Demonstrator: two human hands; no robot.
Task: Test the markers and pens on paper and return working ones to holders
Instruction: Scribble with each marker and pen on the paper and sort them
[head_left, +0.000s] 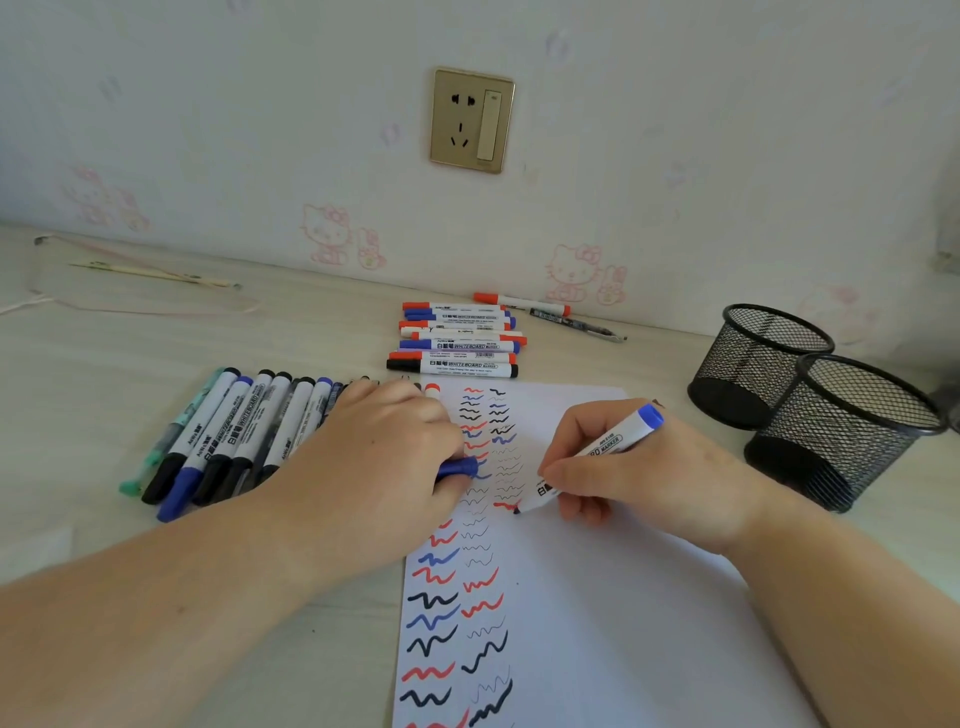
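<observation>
**Head view: marker test in hand, stock to both sides**

Head view, looking down over both my forearms onto the desk.

- Right hand (631, 470): fingers curled round a white whiteboard marker (597, 449) with a blue end cap; its tip touches the paper (597, 623) just beside a red squiggle, below and left of my fingertips.
- Left hand (384, 457): resting knuckles-up on the left edge of the sheet, fingers curled over a blue cap (460, 467) that pokes out toward my right hand.
- Paper: lies under and between both hands, running back toward me. Two columns of red, blue and black squiggles (441, 597) fill its left part, between my wrists.
- Row of markers and pens (228, 436): just beyond my left wrist on its outer side, laid side by side, caps toward me. Black and blue caps show, plus one mint-green pen at the far left.
- Stacked markers (457, 345): ahead of both hands, past the top of the sheet, with red, blue and black ends. One more red-capped marker and a dark pen (576, 325) lie behind them by the wall.
- Two black mesh holders (810, 395): outside my right hand, touching or nearly touching each other, well apart from the marker I hold.
</observation>
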